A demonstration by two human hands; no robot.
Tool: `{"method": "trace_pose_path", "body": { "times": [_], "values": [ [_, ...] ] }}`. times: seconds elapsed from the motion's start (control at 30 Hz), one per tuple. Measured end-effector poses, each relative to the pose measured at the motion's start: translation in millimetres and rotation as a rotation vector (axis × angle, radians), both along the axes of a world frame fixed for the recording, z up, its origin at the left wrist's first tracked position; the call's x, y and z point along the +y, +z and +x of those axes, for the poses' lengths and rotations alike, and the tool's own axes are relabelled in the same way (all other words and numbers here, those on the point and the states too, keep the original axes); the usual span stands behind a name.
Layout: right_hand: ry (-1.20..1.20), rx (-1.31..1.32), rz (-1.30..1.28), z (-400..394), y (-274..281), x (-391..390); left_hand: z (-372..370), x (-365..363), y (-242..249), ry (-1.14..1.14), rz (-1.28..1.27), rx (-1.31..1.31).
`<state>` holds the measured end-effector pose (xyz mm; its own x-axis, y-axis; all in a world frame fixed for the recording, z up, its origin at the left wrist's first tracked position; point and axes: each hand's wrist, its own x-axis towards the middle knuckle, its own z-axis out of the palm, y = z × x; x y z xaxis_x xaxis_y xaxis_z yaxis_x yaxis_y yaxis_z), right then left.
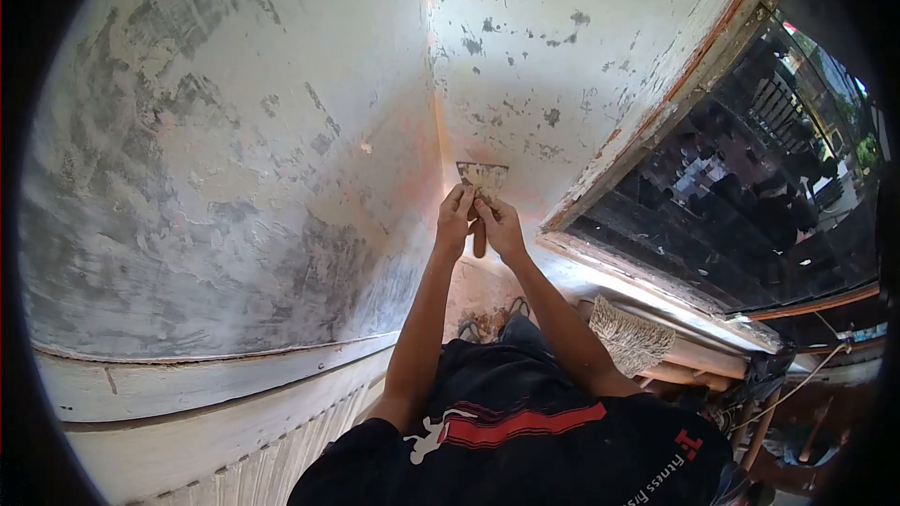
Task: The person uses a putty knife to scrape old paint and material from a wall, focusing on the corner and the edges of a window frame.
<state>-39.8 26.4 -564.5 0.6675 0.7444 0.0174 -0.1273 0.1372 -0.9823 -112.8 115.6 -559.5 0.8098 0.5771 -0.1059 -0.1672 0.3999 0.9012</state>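
Note:
A putty knife (pixel 484 173) is held up in front of the wall corner, its wide blade pointing away from me and smeared with pale, dried material. The wooden handle hangs down between my hands. My left hand (pixel 456 214) is closed around the knife from the left, with the fingers near the base of the blade. From the other side, my right hand (pixel 501 227) grips it too, thumb and fingertips meeting the left hand's. Behind the blade, the patchy right-hand wall (pixel 525 66) shows dark bare spots.
A large left wall (pixel 234 159) has scraped grey patches, with a white ledge (pixel 187 389) below. At the right, a dark glass window (pixel 750 178) sits in a worn frame. A shaggy roller or mop head (pixel 630 337) lies beneath it. My feet stand on a dusty floor (pixel 483 290).

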Motion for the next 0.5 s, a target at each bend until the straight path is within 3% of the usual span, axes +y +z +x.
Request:
{"method": "trace_pose_path", "body": {
  "times": [0.03, 0.1, 0.17, 0.23, 0.37, 0.4, 0.47, 0.5],
  "values": [
    [-0.002, 0.003, -0.001, 5, -7, 1, 3, 1, 0, 0.057, 0.040, 0.023],
    [-0.055, -0.271, -0.070, 13, -21, 5, 8, 9, -15, 0.071, 0.111, -0.025],
    [-0.057, -0.181, -0.022, 23, -31, 10, 7, 20, -22, 0.073, 0.119, -0.095],
    [-0.186, -0.426, -0.195, 27, -12, 7, 9, 37, -43, 0.066, 0.154, -0.051],
    [-0.114, -0.449, -0.313, 37, 28, 6, 11, 38, -44, -0.005, 0.020, -0.048],
    [-0.117, -0.446, -0.313, 41, 24, 10, 13, 37, -42, 0.011, 0.004, -0.063],
    [-0.188, -0.755, -0.180, 45, 16, 19, 15, 38, -46, 0.033, 0.005, -0.031],
    [-0.189, -0.753, -0.183, 43, 20, 20, 16, 40, -52, 0.061, 0.007, -0.002]
  ]
}}
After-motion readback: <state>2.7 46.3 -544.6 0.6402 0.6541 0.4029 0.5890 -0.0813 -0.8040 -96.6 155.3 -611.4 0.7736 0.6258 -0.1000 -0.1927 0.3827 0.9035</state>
